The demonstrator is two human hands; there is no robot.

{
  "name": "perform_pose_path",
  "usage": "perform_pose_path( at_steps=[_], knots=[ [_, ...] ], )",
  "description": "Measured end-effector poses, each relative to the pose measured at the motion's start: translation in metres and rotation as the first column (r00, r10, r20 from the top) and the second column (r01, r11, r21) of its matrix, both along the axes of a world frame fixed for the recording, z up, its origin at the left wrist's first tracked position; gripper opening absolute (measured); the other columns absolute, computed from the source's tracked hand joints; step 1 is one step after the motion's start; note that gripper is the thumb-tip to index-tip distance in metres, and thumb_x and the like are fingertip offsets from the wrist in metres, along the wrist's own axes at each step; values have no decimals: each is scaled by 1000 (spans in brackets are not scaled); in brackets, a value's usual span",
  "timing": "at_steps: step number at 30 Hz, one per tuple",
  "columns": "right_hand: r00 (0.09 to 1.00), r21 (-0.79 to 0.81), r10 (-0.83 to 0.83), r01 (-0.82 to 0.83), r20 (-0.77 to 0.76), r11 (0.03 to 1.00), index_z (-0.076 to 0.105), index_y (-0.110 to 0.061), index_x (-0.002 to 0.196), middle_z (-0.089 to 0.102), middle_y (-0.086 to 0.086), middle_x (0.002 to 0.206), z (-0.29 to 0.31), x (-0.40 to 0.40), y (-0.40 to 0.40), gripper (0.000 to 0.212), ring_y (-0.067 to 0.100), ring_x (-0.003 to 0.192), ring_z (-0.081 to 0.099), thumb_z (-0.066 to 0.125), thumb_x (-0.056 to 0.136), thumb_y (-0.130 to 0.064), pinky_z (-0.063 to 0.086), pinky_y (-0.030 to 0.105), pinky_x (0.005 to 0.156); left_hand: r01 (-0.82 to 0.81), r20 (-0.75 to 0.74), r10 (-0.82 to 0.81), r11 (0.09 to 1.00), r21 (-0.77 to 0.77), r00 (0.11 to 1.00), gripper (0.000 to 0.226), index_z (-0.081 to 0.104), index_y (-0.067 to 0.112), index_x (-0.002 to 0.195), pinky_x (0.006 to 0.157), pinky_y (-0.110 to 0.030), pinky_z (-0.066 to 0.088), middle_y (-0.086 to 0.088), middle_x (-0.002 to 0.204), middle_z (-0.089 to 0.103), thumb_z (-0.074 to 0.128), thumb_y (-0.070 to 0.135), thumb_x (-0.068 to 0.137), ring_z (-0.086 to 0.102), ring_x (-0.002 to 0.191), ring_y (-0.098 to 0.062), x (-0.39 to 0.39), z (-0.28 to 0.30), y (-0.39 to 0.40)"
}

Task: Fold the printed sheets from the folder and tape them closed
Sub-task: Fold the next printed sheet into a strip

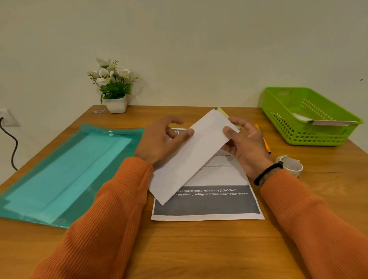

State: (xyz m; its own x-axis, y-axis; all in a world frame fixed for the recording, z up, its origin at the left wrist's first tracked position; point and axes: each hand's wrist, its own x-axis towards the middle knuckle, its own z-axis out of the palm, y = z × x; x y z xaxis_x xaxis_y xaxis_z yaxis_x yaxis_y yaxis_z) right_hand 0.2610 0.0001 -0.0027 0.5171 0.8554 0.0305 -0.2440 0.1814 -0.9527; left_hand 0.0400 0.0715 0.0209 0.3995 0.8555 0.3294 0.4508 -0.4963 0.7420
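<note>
Two hands hold a folded sheet tilted above the wooden table: my left hand pinches its upper edge with thumb on top, my right hand grips its far end. Beneath it lies a printed sheet, flat. I see the teal folder to the left, a roll of tape by my right wrist, and a green basket far right.

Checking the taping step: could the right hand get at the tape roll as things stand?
Probably not at once: the right hand is gripping the folded sheet. The tape roll lies unobstructed beside that wrist, so it looks reachable after letting go.
</note>
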Motion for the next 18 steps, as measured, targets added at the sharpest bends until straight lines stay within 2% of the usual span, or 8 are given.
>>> perform_pose_path(
  at_steps=[2,4,6,8,12,15,18],
  knots=[
    [1000,-39,-8,9,7,999,56,-19,139,73,12,122,-2,2,2,46,25,98,74,70,97,-4,62,38,71,104,106,-78,956,-273,991,50,70,31,122,70,-16,50,6,95,69,75,59,81,63,86,-3,2,3,1],
    [999,-89,20,-23,-31,996,53,-19,142,73,14,122,-4,2,3,50,27,95,75,71,97,-5,62,39,68,181,194,-99,866,-466,976,47,73,34,117,88,-31,58,2,112,73,79,56,76,71,103,-17,6,4,1],
    [996,-127,68,-75,-52,989,56,-16,141,74,16,121,-5,0,3,48,27,93,76,71,97,-5,62,35,64,253,263,-120,788,-561,957,29,72,35,111,86,-39,62,1,105,79,79,43,84,76,94,-21,10,6,-3],
    [994,-148,99,-106,-53,983,60,-13,138,75,17,119,-3,-3,2,43,26,89,76,71,97,-6,61,32,63,316,331,-128,726,-611,935,28,67,33,115,77,-36,64,1,96,80,77,32,89,78,87,-20,15,4,-6],
    [984,-180,171,-179,-58,967,68,-12,127,77,17,112,3,-5,-2,31,27,86,78,70,97,-6,63,35,67,409,462,-94,641,-649,882,28,60,35,113,66,-31,63,0,90,81,74,22,93,78,81,-19,20,2,-14],
    [970,-204,242,-243,-32,948,71,-12,123,78,18,111,7,-6,-7,27,29,89,77,71,96,-7,65,37,70,429,508,-71,644,-633,858,28,60,33,116,63,-28,62,-6,95,79,73,23,94,76,77,-17,21,-1,-19],
    [953,-229,304,-294,9,928,72,-9,122,78,17,112,9,-9,-9,26,28,92,77,72,96,-10,66,37,74,380,487,-37,680,-627,872,33,65,19,123,63,-26,60,-7,97,76,71,34,95,73,78,-16,22,-2,-20]
  ],
)
